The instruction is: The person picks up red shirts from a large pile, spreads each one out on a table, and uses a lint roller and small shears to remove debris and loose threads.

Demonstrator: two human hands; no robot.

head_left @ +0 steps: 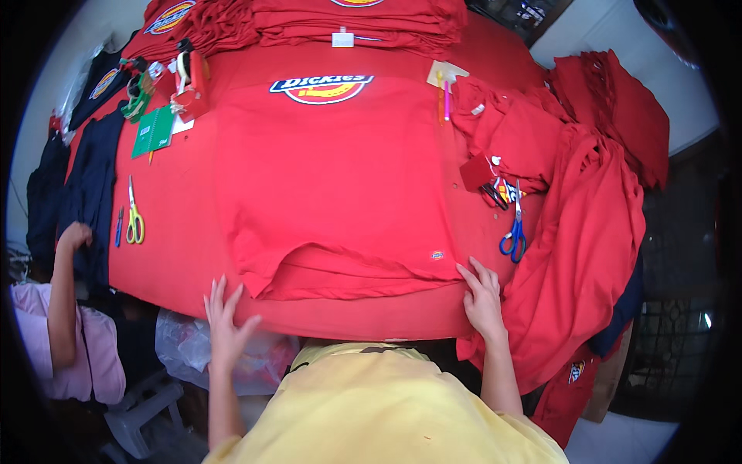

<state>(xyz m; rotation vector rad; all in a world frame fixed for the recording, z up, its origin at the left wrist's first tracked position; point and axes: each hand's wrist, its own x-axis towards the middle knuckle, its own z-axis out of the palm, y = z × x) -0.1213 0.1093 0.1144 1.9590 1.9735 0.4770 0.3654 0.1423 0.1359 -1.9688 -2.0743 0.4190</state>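
A red shirt (340, 178) lies spread on the red-covered table, with a printed logo at its far end and a small label near its right front corner. Its front hem is rumpled and lifts in a fold toward the left. My left hand (228, 319) is open, fingers spread, just off the table's front edge and near the shirt's left corner. My right hand (483, 300) lies with fingers stretched out at the right corner of the hem. Whether its fingertips touch the cloth I cannot tell. Neither hand holds anything.
Yellow-handled scissors (134, 220) lie left of the shirt, blue-handled scissors (514, 236) right. A green notebook (153, 133) and tape dispensers (188, 81) sit at the far left. Red garment piles (355, 27) line the back; more cloth (580, 255) drapes right. Another person's arm (63, 301) reaches dark garments.
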